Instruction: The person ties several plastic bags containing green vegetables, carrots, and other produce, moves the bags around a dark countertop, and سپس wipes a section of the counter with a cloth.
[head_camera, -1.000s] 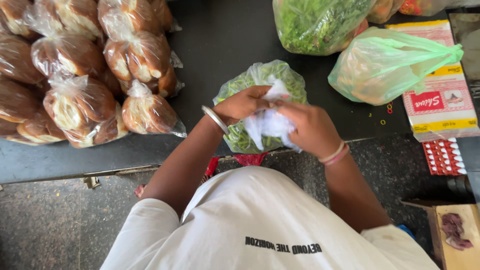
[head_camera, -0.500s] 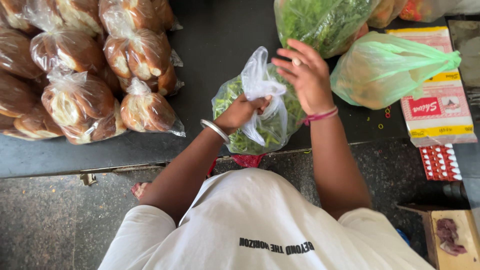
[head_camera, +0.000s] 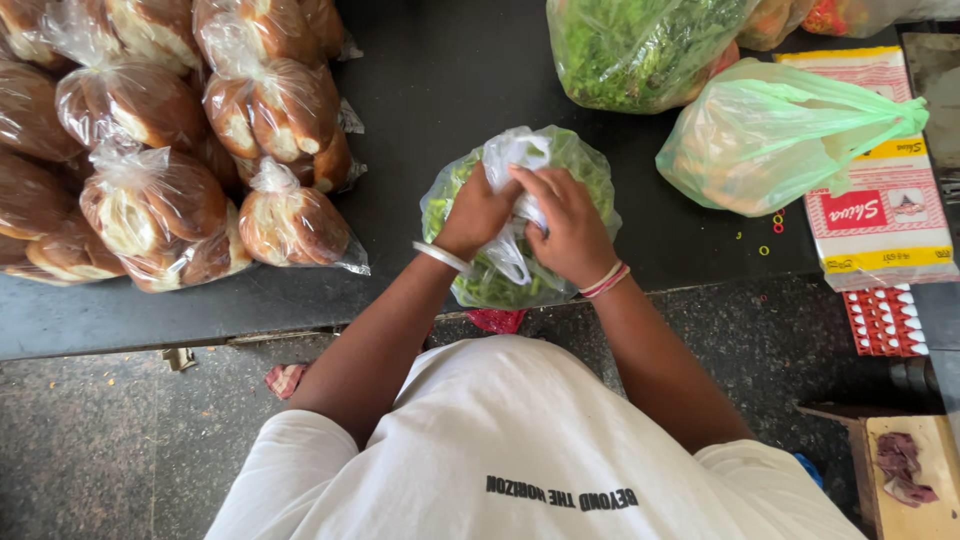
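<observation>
Clear plastic bag of greens (head_camera: 500, 275) sits on the dark table (head_camera: 440, 90), right under both hands. Left hand (head_camera: 478, 212) and right hand (head_camera: 568, 225) meet at the bag's bunched white neck (head_camera: 515, 155), fingers (head_camera: 535, 185) curled tight around the gathered plastic. Off beyond the left fingers lie bagged bread loaves (head_camera: 150, 190). Past the right fingers rests a pale green bag (head_camera: 770, 140), and further ahead a bigger bag of leaves (head_camera: 630, 45).

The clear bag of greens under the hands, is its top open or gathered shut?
Gathered shut: both the left hand and right hand bunch the neck of the clear bag. Whether it is knotted, cannot tell.
</observation>
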